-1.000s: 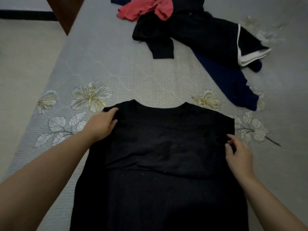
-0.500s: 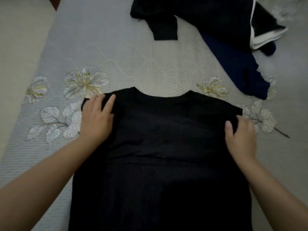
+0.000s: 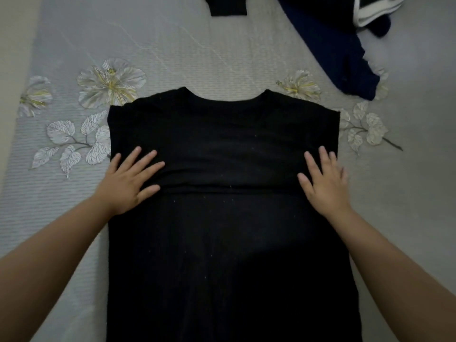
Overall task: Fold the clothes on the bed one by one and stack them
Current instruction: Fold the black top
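Observation:
A black shirt [image 3: 222,218] lies flat on the bed, neckline away from me, with its sleeves folded in across the chest. My left hand [image 3: 128,180] rests flat with spread fingers on the shirt's left side, at the edge of the folded sleeve. On the shirt's right side my right hand [image 3: 325,182] lies flat too, fingers straight. Neither hand grips the cloth.
The grey bedsheet [image 3: 197,50] has printed flowers and leaves. A dark navy garment [image 3: 340,60] lies at the far right, with a white-trimmed black piece [image 3: 375,13] beyond it. A black sleeve end [image 3: 228,6] shows at the top edge.
Both hands slid from the shirt's shoulders down toward me to mid-chest and now lie flat. My view dropped lower, so the red garment left the frame.

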